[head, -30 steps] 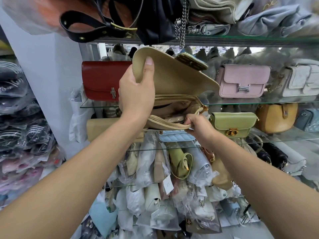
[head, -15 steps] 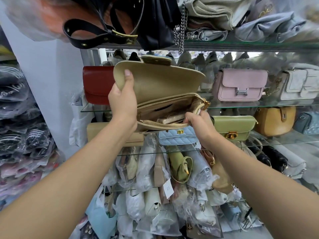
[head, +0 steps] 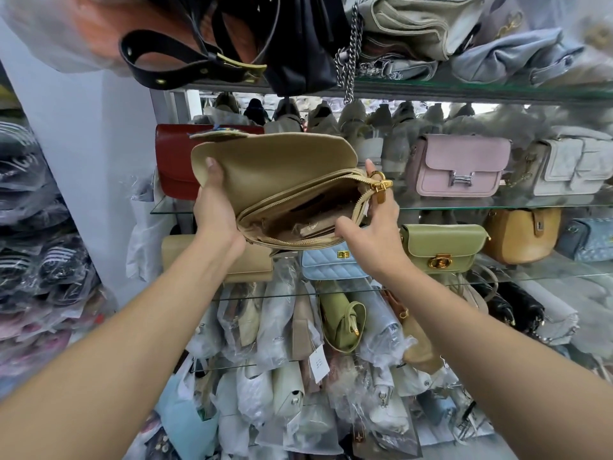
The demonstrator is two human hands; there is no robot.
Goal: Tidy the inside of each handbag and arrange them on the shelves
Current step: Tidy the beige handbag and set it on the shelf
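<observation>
I hold a beige handbag (head: 285, 180) in the air in front of the glass shelves (head: 497, 204). Its flap is folded up and back, and the zipped top gapes wide, showing a brown lining with paper stuffing inside. My left hand (head: 215, 207) grips the bag's left end, thumb pressed on the raised flap. My right hand (head: 374, 224) grips the right end by the gold clasp ring, thumb on the front rim of the opening.
A red bag (head: 175, 161), a pink bag (head: 461, 166) and a grey bag (head: 570, 167) stand on the middle shelf. Below sit a green bag (head: 444, 242), a light blue quilted bag (head: 331, 263) and a tan bag (head: 520, 234). Black straps (head: 185, 66) hang overhead. Wrapped bags crowd the floor.
The bag has tilted so its opening faces me more and gapes wider. My right hand shifted from the front zipper edge to the bag's right end by the clasp.
</observation>
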